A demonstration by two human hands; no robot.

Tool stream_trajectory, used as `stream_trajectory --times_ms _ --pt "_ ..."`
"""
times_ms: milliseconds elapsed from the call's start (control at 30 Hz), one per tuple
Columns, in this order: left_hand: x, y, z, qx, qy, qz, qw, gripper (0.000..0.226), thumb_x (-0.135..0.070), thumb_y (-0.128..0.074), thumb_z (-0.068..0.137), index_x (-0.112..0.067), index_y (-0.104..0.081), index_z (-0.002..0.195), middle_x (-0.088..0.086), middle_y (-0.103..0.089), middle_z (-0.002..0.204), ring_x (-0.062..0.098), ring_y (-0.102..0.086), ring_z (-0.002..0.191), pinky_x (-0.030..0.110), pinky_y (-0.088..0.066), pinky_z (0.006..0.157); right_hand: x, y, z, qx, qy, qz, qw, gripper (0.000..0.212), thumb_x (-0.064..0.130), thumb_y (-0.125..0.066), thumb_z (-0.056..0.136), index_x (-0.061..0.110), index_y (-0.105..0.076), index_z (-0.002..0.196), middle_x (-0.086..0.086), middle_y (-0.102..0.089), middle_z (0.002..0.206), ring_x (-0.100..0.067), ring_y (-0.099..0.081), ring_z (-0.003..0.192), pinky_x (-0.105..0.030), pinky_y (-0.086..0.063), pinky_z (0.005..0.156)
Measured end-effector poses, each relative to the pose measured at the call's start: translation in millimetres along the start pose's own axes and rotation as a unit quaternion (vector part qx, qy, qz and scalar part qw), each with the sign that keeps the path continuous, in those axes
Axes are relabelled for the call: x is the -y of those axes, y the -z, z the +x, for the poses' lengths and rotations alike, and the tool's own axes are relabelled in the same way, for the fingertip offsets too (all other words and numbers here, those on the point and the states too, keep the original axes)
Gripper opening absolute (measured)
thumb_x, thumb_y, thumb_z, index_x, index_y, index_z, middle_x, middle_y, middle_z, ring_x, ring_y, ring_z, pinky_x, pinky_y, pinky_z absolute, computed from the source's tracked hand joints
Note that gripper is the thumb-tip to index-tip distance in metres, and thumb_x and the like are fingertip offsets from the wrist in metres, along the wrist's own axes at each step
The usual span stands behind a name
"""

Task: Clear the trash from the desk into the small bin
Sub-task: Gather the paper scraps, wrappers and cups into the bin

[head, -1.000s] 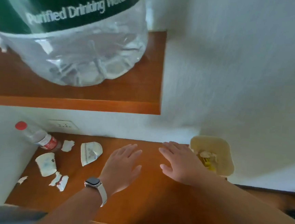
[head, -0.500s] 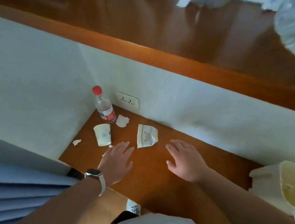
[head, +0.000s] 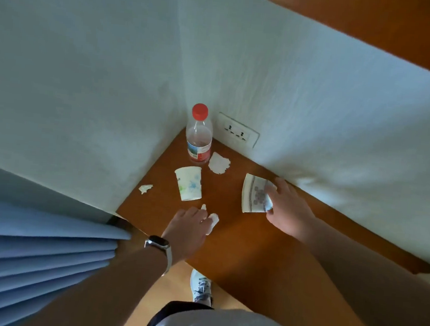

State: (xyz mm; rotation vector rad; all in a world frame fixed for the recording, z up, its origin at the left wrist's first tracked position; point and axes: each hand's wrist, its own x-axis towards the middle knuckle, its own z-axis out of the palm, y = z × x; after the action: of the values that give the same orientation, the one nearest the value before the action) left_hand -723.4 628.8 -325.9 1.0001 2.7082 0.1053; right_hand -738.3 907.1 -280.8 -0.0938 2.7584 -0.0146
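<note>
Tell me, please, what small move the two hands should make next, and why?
Probably close the fingers and lift: the right hand lies on the flattened cup, and the left hand reaches the paper scraps, yet both pieces seem to lie on the desk. Whether either is gripped is unclear, and the bin is out of view, so securing them comes first.

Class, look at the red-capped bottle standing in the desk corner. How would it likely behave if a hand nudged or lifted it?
The bottle looks nearly empty, so it is probably light. Standing tall on a narrow base, a sideways push would likely tip it. Being round, it may then roll across the desk.
</note>
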Motion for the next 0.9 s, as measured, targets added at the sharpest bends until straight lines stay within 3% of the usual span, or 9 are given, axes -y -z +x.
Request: stream_trajectory --times_ms 333,533,600,767,900 --pt "5.2 -13.6 4.3 -0.009 -0.012 -0.064 0.998 0.028 -0.024 -0.061 0.092 -0.018 -0.064 0.119 0.001 -0.068 0.115 0.019 -0.062 0.102 0.032 -0.055 0.081 7.0 -18.8 2.1 0.014 -0.043 0.109 0.993 0.053 0.023 -0.068 0.085 0.017 -0.043 0.131 -0.009 -0.041 0.125 -0.025 -0.058 0.108 -0.029 -0.054 0.089" --pt "1.0 -11.7 11.1 -0.021 -0.005 -0.104 0.994 0.024 -0.019 -0.059 0.093 -0.014 -0.066 0.115 0.002 -0.067 0.108 0.019 -0.061 0.099 0.031 -0.053 0.083 3.7 -23.9 -18.3 0.006 -0.06 0.176 0.983 0.034 0.021 -0.062 0.087 0.014 -0.048 0.117 -0.006 -0.039 0.119 -0.022 -0.059 0.097 -0.026 -0.057 0.075" --pt "-0.6 -10.0 14.6 -0.032 -0.009 -0.116 0.993 0.02 -0.017 -0.066 0.088 -0.015 -0.069 0.108 0.001 -0.069 0.099 0.018 -0.064 0.09 0.028 -0.054 0.075 0.6 -25.6 -26.5 0.001 -0.064 0.192 0.979 0.031 0.023 -0.061 0.087 0.015 -0.049 0.114 -0.005 -0.037 0.118 -0.022 -0.059 0.094 -0.029 -0.058 0.073" --pt "-18.8 7.1 27.4 -0.055 -0.026 -0.134 0.989 0.021 -0.014 -0.08 0.077 -0.017 -0.072 0.096 -0.002 -0.069 0.085 0.012 -0.063 0.075 0.02 -0.048 0.065 -7.1 -22.5 -49.8 -0.037 -0.088 0.247 0.964 0.031 0.024 -0.059 0.089 0.015 -0.05 0.118 -0.001 -0.036 0.118 -0.02 -0.057 0.096 -0.023 -0.056 0.073" --pt "-39.1 27.1 40.2 -0.083 -0.033 -0.145 0.985 0.016 -0.011 -0.077 0.08 -0.016 -0.072 0.095 -0.001 -0.067 0.085 0.012 -0.06 0.075 0.016 -0.042 0.062 -20.2 -14.6 -71.6 -0.062 -0.106 0.274 0.954 0.036 0.028 -0.059 0.09 0.017 -0.049 0.123 0.0 -0.034 0.121 -0.017 -0.056 0.098 -0.021 -0.056 0.07"
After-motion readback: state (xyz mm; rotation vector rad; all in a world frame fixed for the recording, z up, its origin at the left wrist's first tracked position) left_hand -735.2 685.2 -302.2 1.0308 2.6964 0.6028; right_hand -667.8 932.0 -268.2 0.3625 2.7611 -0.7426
